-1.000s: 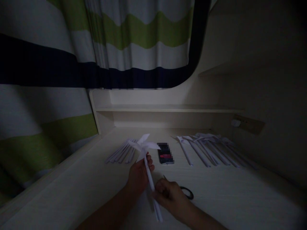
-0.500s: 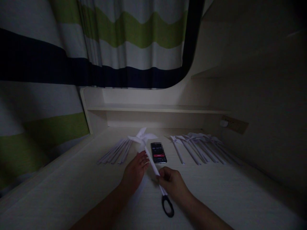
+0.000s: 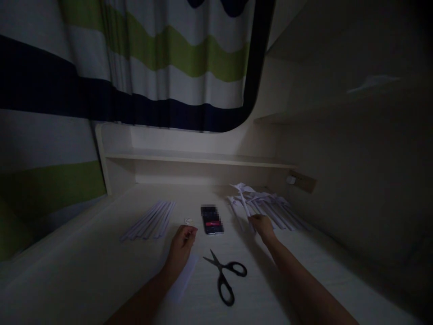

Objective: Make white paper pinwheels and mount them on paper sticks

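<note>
My right hand (image 3: 262, 224) is closed on the stick of a white paper pinwheel (image 3: 244, 198), holding it against the left edge of a pile of like pinwheels (image 3: 274, 208) on the desk. My left hand (image 3: 182, 243) rests on the desk with its fingers curled in; whether they hold anything is hidden. A small white bit (image 3: 187, 221) lies just beyond its fingertips. Black scissors (image 3: 223, 273) lie open between my two forearms. A phone (image 3: 211, 220) with a lit screen lies between my hands, farther back.
A row of rolled white paper sticks (image 3: 149, 220) lies at the left of the desk (image 3: 101, 280). A paper strip (image 3: 184, 277) lies beside my left wrist. A low shelf (image 3: 196, 157) runs along the back under a striped curtain (image 3: 152, 67). A wall socket (image 3: 301, 181) is at right.
My right hand has carried the pinwheel from the middle to the pile at the right. My left hand has let go of it and curled. The scissors now lie uncovered.
</note>
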Motion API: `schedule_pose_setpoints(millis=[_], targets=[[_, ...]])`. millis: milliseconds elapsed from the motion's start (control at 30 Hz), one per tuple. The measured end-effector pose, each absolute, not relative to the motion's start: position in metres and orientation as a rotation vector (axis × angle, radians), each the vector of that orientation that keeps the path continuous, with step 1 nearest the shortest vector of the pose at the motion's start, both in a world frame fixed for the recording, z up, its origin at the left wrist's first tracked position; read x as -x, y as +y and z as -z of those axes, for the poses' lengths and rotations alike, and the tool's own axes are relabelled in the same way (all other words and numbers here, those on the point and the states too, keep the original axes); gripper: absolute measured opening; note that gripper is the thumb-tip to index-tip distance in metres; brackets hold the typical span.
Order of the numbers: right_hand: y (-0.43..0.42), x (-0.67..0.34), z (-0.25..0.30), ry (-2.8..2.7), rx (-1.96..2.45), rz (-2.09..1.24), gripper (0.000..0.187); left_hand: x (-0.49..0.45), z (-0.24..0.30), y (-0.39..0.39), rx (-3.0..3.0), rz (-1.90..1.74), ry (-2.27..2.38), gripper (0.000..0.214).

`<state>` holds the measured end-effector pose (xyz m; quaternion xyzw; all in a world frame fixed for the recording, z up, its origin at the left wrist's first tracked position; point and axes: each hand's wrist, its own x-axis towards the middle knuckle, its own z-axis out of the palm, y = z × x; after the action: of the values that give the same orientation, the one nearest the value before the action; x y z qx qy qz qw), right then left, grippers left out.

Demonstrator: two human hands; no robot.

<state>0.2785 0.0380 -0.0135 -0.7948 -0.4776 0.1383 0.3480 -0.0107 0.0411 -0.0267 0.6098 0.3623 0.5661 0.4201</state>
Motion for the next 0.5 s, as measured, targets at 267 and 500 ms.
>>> schedule_pose_setpoints(millis=[267,500], targets=[[0.063,-0.292,0.011,-1.234,2.311,-0.453,0.028,0.011,0.025,0.04,-1.632,-1.386,0.919,0.01],[0.068,-0.286,0.025,-1.239,2.417,-0.475,0.028,0.01,0.029,0.042,-1.655,-1.353,0.943,0.012]])
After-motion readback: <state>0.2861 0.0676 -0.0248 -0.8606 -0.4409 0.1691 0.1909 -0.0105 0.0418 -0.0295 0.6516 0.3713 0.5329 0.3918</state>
